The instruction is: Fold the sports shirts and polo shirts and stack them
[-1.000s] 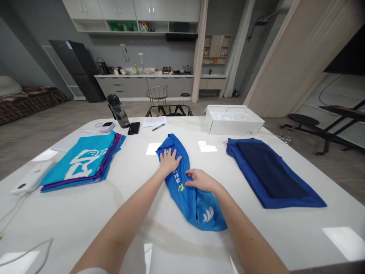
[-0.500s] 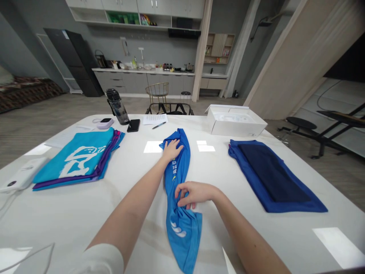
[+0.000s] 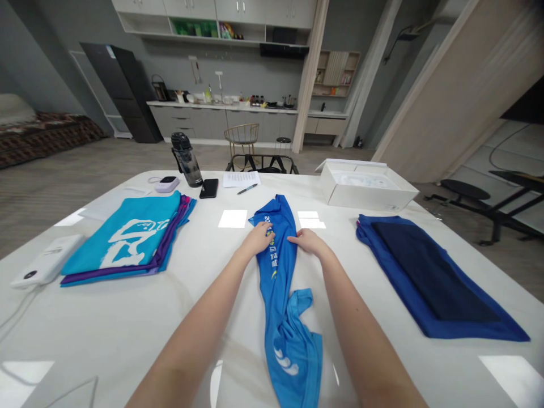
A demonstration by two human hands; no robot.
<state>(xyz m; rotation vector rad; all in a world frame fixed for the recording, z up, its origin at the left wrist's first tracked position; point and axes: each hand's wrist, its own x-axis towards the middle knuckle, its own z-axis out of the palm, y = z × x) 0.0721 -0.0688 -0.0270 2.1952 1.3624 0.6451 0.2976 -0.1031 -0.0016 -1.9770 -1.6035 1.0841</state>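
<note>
A long, bunched blue garment (image 3: 277,283) with white and yellow print runs lengthwise down the middle of the white table (image 3: 195,317). On its left edge near the far end, my left hand (image 3: 258,238) has its fingers bent and pressed on the cloth. Across from it, my right hand (image 3: 310,241) pinches the right edge of the same garment between thumb and fingers. Lower down, a lighter blue part with a white mark is crumpled, with one loop sticking out to the right.
Folded turquoise and purple clothes (image 3: 127,235) lie left, beside a white device (image 3: 46,263) with a cable. Folded blue and navy clothes (image 3: 433,272) lie right. Farther back are a bottle (image 3: 187,161), phone (image 3: 209,188), pen (image 3: 247,188), paper (image 3: 241,179) and open white box (image 3: 368,195).
My right hand has moved away from me, from the garment's middle to its far right edge. The far part of the garment is spread wider, showing more print. The view has shifted slightly.
</note>
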